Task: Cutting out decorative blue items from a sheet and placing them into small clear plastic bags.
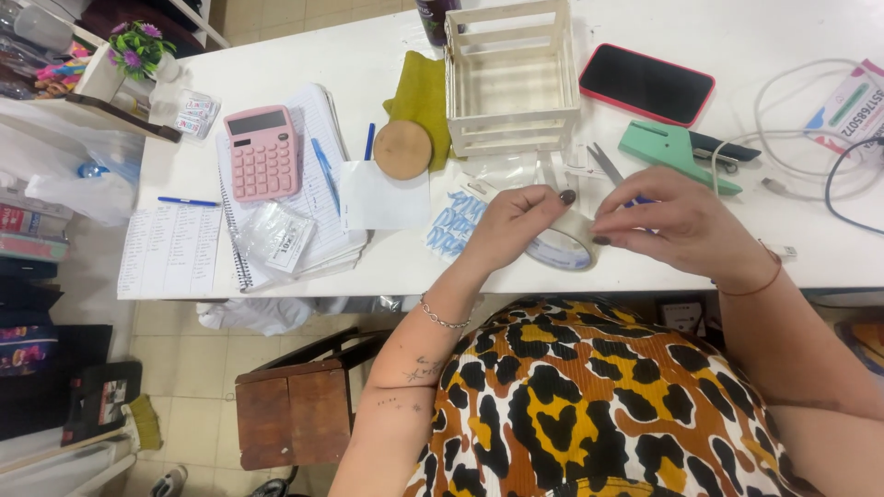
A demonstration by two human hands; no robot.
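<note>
While both hands meet at the near edge of the white tabletop (pixel 645 18), in the middle right of the head view, they share a roll of clear tape (pixel 564 244). The left hand (pixel 511 225) grips the roll from its left side, thumb laid over the top of the ring. The right hand (pixel 668 221) closes on the roll's right rim, fingertips pinched at the tape's outer surface. The two hands lie close together, with the roll between them.

Just above the hands lie scissors (pixel 605 164), partly hidden by the right hand, and a green stapler (pixel 677 152) to their right. Higher up, at the top centre of the frame, stands an empty white slatted wooden crate (pixel 511 78), with a red-cased phone (pixel 646 84) to its right and an olive cloth (pixel 419 92) to its left. A round wooden coaster (pixel 402 149) sits on the cloth's lower edge. Farther left, a pink calculator (pixel 262 152) rests on a spiral notebook (pixel 318 129) beside a blue pen (pixel 324 170). White cables (pixel 783 138) curl at the right edge.
</note>
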